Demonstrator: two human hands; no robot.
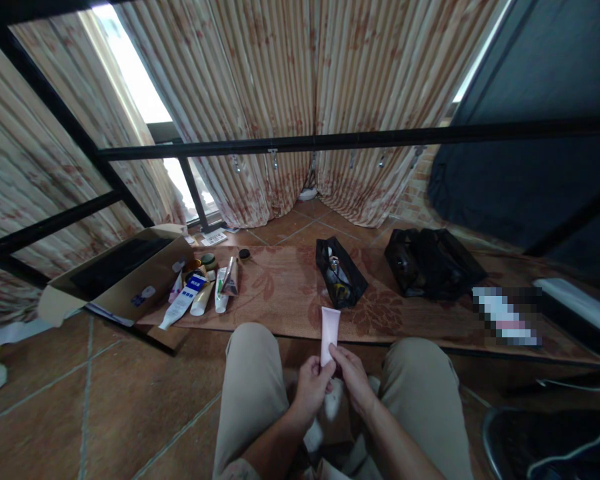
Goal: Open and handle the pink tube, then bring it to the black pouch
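A pale pink squeeze tube (pixel 331 328) stands up between my two hands, its flat crimped end pointing away from me. My left hand (pixel 313 381) is closed around the tube's lower end. From the right, my right hand (pixel 353 375) grips the same tube with its fingers against the side. The cap end is mostly covered by my fingers. Just beyond the tube, an open black mesh pouch (pixel 341 272) with small items inside rests on the low brown-patterned bench (pixel 275 293).
To the left lie several tubes (pixel 185 300) and jars beside an open cardboard box (pixel 145 280). A black lid (pixel 244 254) sits near them. Larger black bags (pixel 433 263) stand to the right, near a white-and-black case (pixel 580 310). A dark metal bar (pixel 300 143) crosses before the curtains.
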